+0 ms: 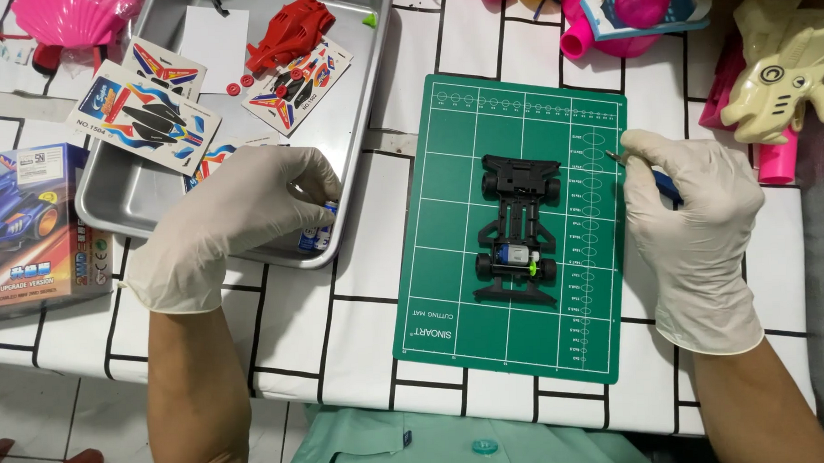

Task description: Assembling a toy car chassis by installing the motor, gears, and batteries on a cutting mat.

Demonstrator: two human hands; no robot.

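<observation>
A black toy car chassis [519,230] with a small motor lies on a green cutting mat [449,258]. My gloved left hand [233,215] reaches into the near corner of a metal tray [359,142] and its fingers close around a small blue and white battery [322,230]. At the mat's right edge rests my gloved right hand [690,217], gripping a small blue-handled screwdriver [664,184] whose tip points left. The tray also holds a red car body shell [288,33], sticker sheets [147,108] and small red parts [240,85].
A blue toy car box [24,227] lies at the left edge. Pink toys [619,14] and a cream plastic toy [785,72] crowd the far right. A pink shell-shaped toy [71,20] sits at the far left. The table has a white cloth with black grid lines.
</observation>
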